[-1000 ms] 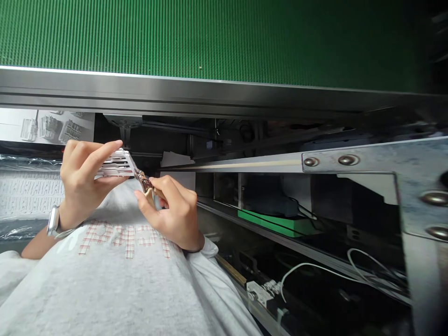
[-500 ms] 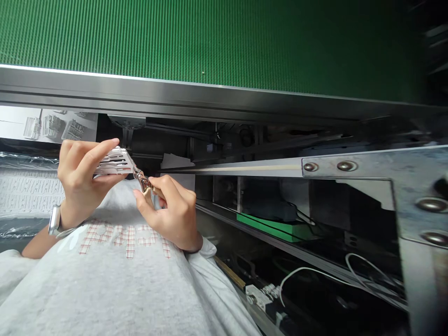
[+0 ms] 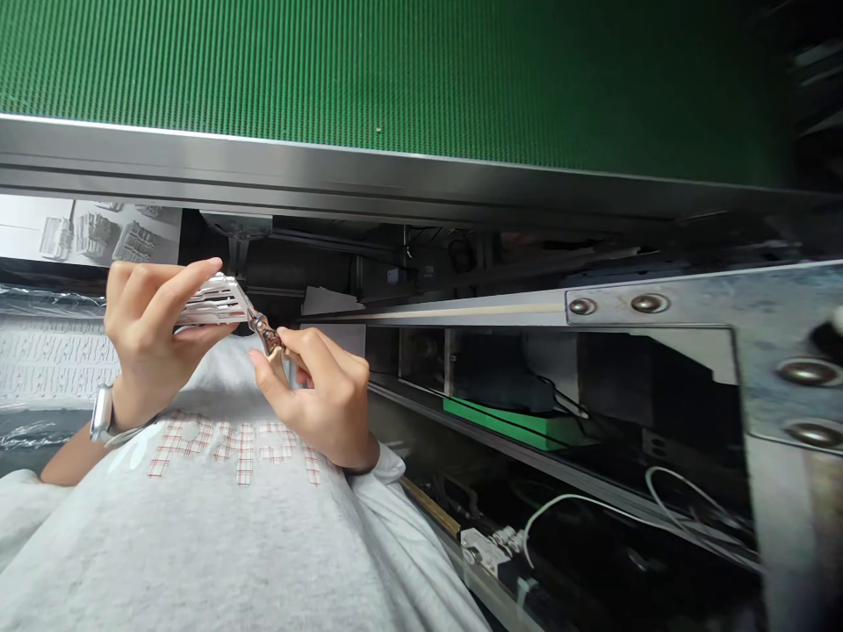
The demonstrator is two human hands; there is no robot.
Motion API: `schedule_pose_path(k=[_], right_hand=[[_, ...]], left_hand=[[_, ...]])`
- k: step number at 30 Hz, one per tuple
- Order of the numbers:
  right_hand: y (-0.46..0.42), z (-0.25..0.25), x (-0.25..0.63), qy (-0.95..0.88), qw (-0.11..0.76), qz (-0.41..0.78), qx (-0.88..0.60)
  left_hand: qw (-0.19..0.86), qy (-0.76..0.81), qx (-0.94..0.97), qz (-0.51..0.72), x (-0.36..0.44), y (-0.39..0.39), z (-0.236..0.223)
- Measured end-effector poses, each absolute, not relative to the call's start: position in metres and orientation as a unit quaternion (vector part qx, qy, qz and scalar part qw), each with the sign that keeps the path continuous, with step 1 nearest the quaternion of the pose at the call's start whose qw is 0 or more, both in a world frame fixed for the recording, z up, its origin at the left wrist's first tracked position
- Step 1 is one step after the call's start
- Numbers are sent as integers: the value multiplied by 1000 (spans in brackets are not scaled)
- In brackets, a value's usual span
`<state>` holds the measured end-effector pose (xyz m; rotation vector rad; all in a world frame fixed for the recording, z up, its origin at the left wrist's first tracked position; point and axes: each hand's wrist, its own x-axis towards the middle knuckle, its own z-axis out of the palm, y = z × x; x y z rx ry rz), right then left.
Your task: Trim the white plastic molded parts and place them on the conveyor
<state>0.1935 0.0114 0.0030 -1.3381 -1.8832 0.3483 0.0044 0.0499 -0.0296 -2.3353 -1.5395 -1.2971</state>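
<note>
My left hand grips a white slatted plastic part between thumb and fingers, in front of my chest. My right hand is closed round the pale handles of a small pair of nippers. The metal jaws of the nippers meet the right edge of the white part; whether they have closed on the plastic is too small to tell. The far side of the part is hidden behind my left fingers.
A green ribbed conveyor belt with a metal edge rail runs across the top. At left, grey slatted parts lie on a white surface, above a tray of white pieces. A bolted metal frame stands at right.
Both hands hold nearly the same pose on the white part and the nippers. The surroundings have shifted slightly upward in view.
</note>
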Motion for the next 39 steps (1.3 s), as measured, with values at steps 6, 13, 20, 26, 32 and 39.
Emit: schedule_pose_path(k=[6, 13, 20, 26, 32, 39], right_hand=[[11, 4, 193, -743, 393, 138, -524], [12, 4, 192, -748, 389, 126, -522], [12, 4, 191, -749, 385, 121, -525], [12, 2, 192, -749, 386, 102, -528], [11, 1, 193, -748, 386, 92, -531], [11, 0, 195, -748, 391, 90, -528]], left_hand=[[38, -508, -753, -417, 4, 49, -30], [29, -518, -754, -404, 2, 46, -30], [21, -505, -756, -417, 2, 46, -30], [17, -510, -755, -411, 2, 46, -30], [48, -476, -741, -472, 8, 54, -37], [51, -466, -742, -480, 10, 57, -41]])
